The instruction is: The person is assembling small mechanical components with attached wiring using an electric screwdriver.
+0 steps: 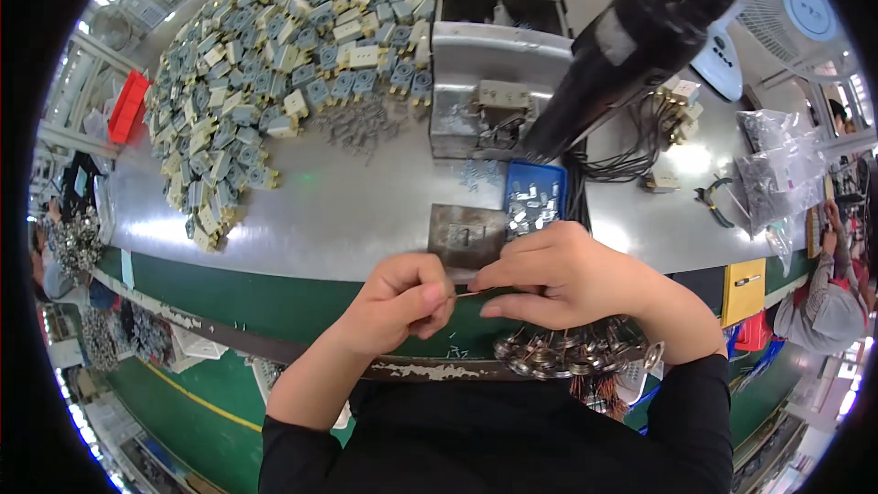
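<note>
In front of me, over the green table edge, my left hand (402, 304) is closed in a pinch. A thin copper-coloured wire (467, 295) comes out of its fingertips and runs to my right hand (562, 276). That hand is bent over the wire's other end, its fingers curled around it; the exact grip is partly hidden. Just beyond my fingers lies a square metal plate (466, 235) with a small fixture in its middle. A blue tray (535, 197) of small shiny metal parts stands past my right hand. Below the right wrist sits a bunch of round metal pieces with wires (572, 349).
A large heap of grey and cream switch-like parts (302, 55) fills the far left. A metal machine (498, 55) and a black cylindrical tool (622, 46) stand ahead. Pliers (715, 201), plastic bags (782, 165) and a fan (800, 14) are right. Other people work at both sides.
</note>
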Available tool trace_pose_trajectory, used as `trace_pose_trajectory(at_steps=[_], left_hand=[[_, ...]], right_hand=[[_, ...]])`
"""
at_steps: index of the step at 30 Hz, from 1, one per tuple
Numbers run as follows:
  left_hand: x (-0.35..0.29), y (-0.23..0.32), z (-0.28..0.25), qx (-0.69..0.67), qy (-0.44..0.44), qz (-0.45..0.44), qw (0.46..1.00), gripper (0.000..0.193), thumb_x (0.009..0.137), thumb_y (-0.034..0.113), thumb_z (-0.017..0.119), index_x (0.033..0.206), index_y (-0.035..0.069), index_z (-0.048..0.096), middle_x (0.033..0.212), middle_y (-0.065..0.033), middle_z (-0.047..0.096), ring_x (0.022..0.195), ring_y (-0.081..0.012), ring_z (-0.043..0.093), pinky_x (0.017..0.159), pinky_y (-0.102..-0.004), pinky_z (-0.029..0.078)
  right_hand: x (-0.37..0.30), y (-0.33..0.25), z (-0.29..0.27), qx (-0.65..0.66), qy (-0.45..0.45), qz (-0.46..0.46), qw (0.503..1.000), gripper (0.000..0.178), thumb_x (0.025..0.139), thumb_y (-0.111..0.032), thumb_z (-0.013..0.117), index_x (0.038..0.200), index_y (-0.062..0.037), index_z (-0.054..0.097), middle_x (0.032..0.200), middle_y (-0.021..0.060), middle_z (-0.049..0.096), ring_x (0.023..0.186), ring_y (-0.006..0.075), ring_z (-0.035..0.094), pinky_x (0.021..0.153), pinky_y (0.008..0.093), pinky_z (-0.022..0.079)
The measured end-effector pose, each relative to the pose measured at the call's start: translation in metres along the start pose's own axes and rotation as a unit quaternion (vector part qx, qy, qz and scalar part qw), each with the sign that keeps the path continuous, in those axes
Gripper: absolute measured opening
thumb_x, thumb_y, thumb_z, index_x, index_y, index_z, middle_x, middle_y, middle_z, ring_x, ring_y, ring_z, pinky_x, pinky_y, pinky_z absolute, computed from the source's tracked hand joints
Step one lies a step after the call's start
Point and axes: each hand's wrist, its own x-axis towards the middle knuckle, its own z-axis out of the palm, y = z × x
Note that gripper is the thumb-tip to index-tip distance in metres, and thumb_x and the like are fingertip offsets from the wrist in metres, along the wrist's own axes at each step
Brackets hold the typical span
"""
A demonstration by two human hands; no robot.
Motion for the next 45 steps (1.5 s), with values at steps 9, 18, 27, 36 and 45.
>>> trace_pose_trajectory(at_steps=[9, 18, 27, 36, 45], left_hand=[[0.014, 0.019, 0.015, 0.135, 0.049, -0.071, 0.987, 0.021, 0.103, 0.009, 0.063, 0.118, -0.006, 0.065, 0.094, -0.0163, 0.075, 0.079, -0.0198, 0.073, 0.072, -0.0309, 0.059], [0.024, 0.012, 0.034, 0.108, 0.022, 0.040, 0.993, 0.038, 0.107, 0.011, 0.059, 0.135, -0.015, 0.055, 0.116, -0.0242, 0.074, 0.109, -0.0307, 0.074, 0.098, -0.0451, 0.061], [0.030, 0.010, 0.036, 0.096, 0.013, 0.054, 0.994, 0.035, 0.106, 0.008, 0.059, 0.137, -0.009, 0.054, 0.119, -0.0218, 0.073, 0.109, -0.0308, 0.075, 0.095, -0.0422, 0.061], [0.033, 0.035, 0.035, 0.511, -0.063, 0.055, 0.856, 0.033, 0.089, 0.008, 0.079, 0.119, 0.004, 0.068, 0.093, -0.0136, 0.075, 0.083, -0.0339, 0.075, 0.071, -0.0369, 0.058], [0.035, 0.021, 0.042, 0.544, -0.061, 0.208, 0.811, 0.015, 0.089, 0.009, 0.081, 0.100, 0.002, 0.074, 0.090, -0.0079, 0.081, 0.080, -0.0220, 0.080, 0.068, -0.0301, 0.061]], right_hand=[[-0.007, 0.006, 0.003, -0.145, 0.101, -0.088, 0.980, 0.027, 0.076, -0.003, 0.085, 0.102, -0.0095, 0.082, 0.062, 0.0005, 0.053, 0.047, 0.0167, 0.051, 0.043, 0.0317, 0.036], [-0.005, -0.004, -0.006, -0.060, 0.112, -0.023, 0.992, 0.018, 0.077, -0.002, 0.084, 0.094, -0.0053, 0.082, 0.062, 0.0076, 0.062, 0.050, 0.0193, 0.057, 0.046, 0.0321, 0.040], [-0.008, -0.004, -0.010, 0.035, 0.135, 0.009, 0.990, 0.011, 0.080, -0.004, 0.085, 0.091, -0.0035, 0.081, 0.067, 0.0074, 0.068, 0.052, 0.0170, 0.057, 0.047, 0.0294, 0.040], [-0.001, -0.019, -0.012, -0.089, 0.104, 0.029, 0.990, 0.028, 0.076, -0.022, 0.094, 0.074, -0.0048, 0.072, 0.064, 0.0044, 0.063, 0.053, 0.0175, 0.058, 0.049, 0.0294, 0.041], [0.004, -0.011, -0.014, 0.263, 0.058, 0.269, 0.925, 0.042, 0.079, -0.026, 0.094, 0.066, -0.0038, 0.061, 0.064, -0.0068, 0.049, 0.059, 0.0014, 0.036, 0.052, 0.0251, 0.021]])
